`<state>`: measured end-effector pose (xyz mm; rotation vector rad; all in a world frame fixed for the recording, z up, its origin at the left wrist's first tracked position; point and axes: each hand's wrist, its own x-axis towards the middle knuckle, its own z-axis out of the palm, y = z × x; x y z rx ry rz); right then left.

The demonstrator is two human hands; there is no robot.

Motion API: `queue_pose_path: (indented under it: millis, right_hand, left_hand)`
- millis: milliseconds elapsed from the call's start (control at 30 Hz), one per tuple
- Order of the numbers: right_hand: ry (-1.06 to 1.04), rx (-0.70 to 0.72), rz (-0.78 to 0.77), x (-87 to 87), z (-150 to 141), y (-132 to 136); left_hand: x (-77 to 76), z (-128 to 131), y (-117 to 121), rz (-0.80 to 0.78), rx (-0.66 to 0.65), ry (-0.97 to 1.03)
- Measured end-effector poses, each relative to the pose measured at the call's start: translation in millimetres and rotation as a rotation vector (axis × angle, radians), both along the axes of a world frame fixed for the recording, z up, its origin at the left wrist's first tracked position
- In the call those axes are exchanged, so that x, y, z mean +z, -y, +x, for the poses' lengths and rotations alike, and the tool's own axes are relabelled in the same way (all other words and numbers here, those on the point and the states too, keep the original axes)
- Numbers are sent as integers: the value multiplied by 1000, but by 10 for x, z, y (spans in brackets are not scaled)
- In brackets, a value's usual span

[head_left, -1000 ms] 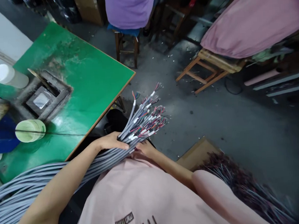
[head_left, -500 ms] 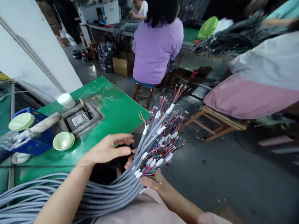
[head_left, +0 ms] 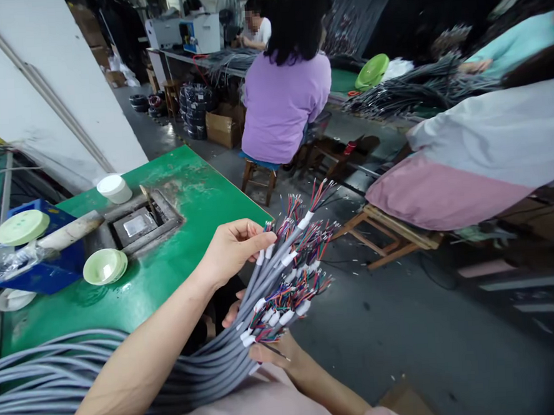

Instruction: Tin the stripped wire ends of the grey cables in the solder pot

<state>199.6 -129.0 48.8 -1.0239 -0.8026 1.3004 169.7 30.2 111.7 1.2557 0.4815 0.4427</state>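
A thick bundle of grey cables (head_left: 211,365) runs across my lap from the left. Its ends point up and to the right, with white sleeves and fanned-out thin coloured wires (head_left: 309,230). From below, my right hand (head_left: 273,352) is wrapped round the bundle near those ends; its thumb lies in front and fingertips show on the far side. My left hand (head_left: 235,247) pinches the coloured wire ends of a cable at the bundle's upper left edge, thumb against forefinger.
On the green table (head_left: 205,196) at left are a solder pot (head_left: 140,225), a white tub (head_left: 114,188), a pale green bowl (head_left: 105,267) and a blue box (head_left: 58,265). Co-workers sit on stools ahead, one in a purple shirt (head_left: 284,107), another in grey and pink (head_left: 466,164).
My left hand has moved up and right, from open beside the bundle to pinching wire ends at its edge. My right hand keeps its hold; the view has shifted slightly.
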Motion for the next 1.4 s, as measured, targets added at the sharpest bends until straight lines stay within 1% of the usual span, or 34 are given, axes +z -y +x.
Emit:
queue_pose_path:
  millis: [100, 300, 467, 600, 733, 900, 1033, 1267, 1400]
  right_hand:
    - [-8, 15, 52, -118, 8, -37]
    - [-7, 6, 24, -178, 21, -9]
    - [0, 20, 97, -301, 38, -41]
    - [-2, 13, 65, -288, 38, -41]
    - [4, 16, 65, -269, 48, -33]
    - [8, -1, 104, -353, 35, -59]
    - [-17, -34, 107, -405, 7, -65]
    - [9, -18, 126, -384, 10, -52]
    - [-3, -31, 158, -410, 7, -51]
  left_hand:
    - [-26, -10, -23, -53, -10, 25]
    - [-67, -25, -59, -148, -31, 59]
    - [-69, -47, -95, -269, -69, 94]
    - [-61, -69, -111, -324, -99, 150]
    - [-59, -79, -119, -346, -102, 152]
    - [-75, -76, -119, -355, -105, 155]
    - [-84, -68, -113, -333, -96, 166]
    - [-78, -80, -92, -306, -90, 155]
    - [-73, -95, -78, -282, -75, 147]
